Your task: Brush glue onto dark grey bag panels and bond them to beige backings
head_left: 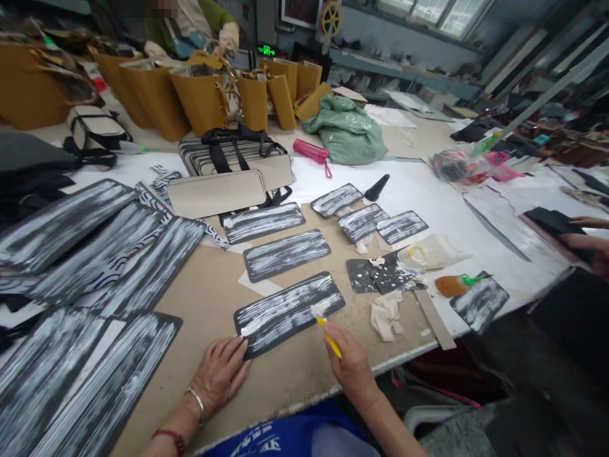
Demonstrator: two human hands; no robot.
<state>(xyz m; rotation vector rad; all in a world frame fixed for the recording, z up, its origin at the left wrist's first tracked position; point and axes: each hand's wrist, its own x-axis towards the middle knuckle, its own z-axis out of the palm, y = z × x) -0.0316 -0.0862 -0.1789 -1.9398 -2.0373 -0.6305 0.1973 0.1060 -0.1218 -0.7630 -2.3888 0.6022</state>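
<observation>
Several fingers of the left hand (219, 373) are lying flat and close together, their tips touching the near left corner of a white-streaked dark panel (288, 311). The fingers of the right hand (351, 363) are pinching a yellow-handled brush (333, 337), and its whitened tip is touching the panel near its right end. This panel is lying flat on the worktop (295, 376), near the edge closest to the person. Just beyond it, two similar strips (287, 255) are lying one behind the other, with three smaller streaked pieces (402, 227) grouped to their right. To the right of the panel, a white-spattered dark sheet (380, 274), a crumpled paper (386, 315) and a flat narrow bar (436, 318) are resting. An orange bottle (450, 285) with a green nozzle is lying beside another streaked piece (479, 303). Larger streaked panels (137, 368) are overlapping on the left. Farther back, a pink case (310, 150) is lying beside a green bag (349, 130), and mustard-coloured bags (200, 98) are standing in a row before another person (190, 25)
</observation>
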